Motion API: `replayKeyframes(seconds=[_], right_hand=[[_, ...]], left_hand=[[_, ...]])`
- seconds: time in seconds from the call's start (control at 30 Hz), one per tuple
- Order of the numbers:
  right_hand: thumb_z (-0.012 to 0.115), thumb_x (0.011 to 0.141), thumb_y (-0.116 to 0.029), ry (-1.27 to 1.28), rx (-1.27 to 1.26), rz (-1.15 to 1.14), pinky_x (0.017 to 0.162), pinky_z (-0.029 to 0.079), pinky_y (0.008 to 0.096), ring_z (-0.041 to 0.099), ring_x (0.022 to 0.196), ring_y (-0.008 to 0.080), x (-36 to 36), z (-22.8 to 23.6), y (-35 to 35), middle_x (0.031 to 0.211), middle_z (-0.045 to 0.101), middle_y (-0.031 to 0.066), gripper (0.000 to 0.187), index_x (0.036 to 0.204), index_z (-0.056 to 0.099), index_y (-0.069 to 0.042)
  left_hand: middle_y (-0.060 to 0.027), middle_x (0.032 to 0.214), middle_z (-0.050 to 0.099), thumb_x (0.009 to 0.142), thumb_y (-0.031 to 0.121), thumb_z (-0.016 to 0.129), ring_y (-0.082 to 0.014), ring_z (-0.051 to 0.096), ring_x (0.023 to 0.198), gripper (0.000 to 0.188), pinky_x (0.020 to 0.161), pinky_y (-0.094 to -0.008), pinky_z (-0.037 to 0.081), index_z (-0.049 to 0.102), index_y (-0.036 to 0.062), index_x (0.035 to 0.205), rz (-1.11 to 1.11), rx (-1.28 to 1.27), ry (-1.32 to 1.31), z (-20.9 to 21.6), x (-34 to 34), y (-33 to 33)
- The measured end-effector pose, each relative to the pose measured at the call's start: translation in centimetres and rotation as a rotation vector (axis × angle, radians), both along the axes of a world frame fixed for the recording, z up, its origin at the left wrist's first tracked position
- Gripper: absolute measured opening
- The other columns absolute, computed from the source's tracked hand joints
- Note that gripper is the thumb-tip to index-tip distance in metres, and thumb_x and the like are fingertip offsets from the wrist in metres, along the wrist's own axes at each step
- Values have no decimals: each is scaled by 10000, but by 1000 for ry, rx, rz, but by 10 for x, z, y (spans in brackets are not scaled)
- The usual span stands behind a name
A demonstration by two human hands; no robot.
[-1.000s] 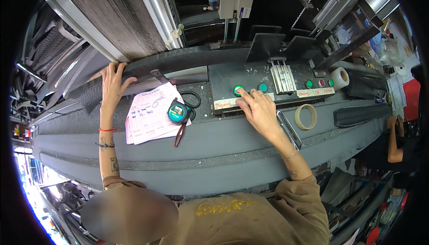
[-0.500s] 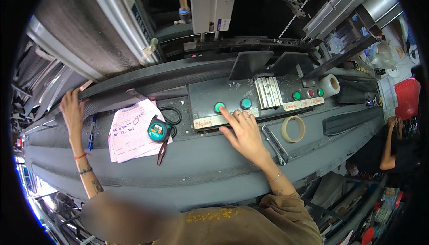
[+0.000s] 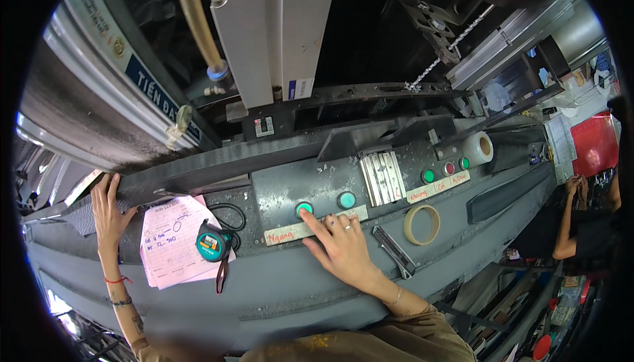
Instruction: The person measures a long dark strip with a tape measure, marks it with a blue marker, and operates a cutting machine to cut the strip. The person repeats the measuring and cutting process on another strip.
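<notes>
My left hand (image 3: 111, 213) is at the left end of a long dark profile (image 3: 218, 159). Its fingers reach over the top edge, with the thumb on the near side. My right hand (image 3: 345, 250) holds nothing. Its index fingertip touches a green push button (image 3: 304, 208) on the dark control panel (image 3: 284, 183), and its other fingers are loosely bent over the pale label strip. A second green button (image 3: 347, 200) sits just right of that finger. Between my hands lie pink paper sheets (image 3: 175, 256) with handwriting, and a teal tape measure (image 3: 211, 246) rests on their right edge.
A roll of tape (image 3: 421, 224) and a dark slotted metal piece (image 3: 393, 252) lie right of my right hand. Behind the panel stand a silver machine column (image 3: 264, 32) and a drill bit (image 3: 429, 71). Another person's hands (image 3: 576, 189) show at the right edge.
The view has shifted, so the machine column looms larger and the bench appears lower. My right index finger stays on the same button. The blue pen beside the papers is no longer visible.
</notes>
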State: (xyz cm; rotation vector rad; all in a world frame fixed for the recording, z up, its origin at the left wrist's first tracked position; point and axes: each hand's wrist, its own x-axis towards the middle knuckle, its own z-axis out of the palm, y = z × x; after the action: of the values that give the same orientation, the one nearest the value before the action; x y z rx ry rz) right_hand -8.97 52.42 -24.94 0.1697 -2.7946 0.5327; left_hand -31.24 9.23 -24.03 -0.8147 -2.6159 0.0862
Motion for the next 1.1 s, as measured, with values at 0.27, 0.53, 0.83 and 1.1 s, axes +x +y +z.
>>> replayKeyframes(seconds=[0.27,0.53,0.83,1.1], right_hand=[[657,831,-251,-29,22,54,737,384,373,461,784,218,0,-2,6,868,510,52,611,1389,447,-114],[677,807,-286,-55,42,21,709,376,343,457,752,195,-2,-1,3,827,504,33,614,1368,482,-129],[689,798,-300,-14,17,17,702,382,343,443,721,176,-1,-8,4,794,474,2,612,1361,497,-157],[690,803,-283,10,0,30,704,382,342,443,742,174,2,-11,6,814,467,9,619,1377,483,-177]], left_hand=[[-160,1262,450,465,99,823,-372,447,1135,1006,954,-475,392,410,126,1381,0,-36,40,3,-12,-11],[-178,1238,456,465,154,827,-390,456,1116,1024,937,-489,397,395,139,1393,-33,-53,44,-1,-9,4],[-174,1242,467,391,98,838,-388,467,1101,1070,923,-494,404,413,155,1371,-23,-15,65,2,-11,1],[-171,1249,467,391,83,839,-388,469,1102,1074,923,-489,405,413,166,1373,22,-9,76,-3,-11,-8]])
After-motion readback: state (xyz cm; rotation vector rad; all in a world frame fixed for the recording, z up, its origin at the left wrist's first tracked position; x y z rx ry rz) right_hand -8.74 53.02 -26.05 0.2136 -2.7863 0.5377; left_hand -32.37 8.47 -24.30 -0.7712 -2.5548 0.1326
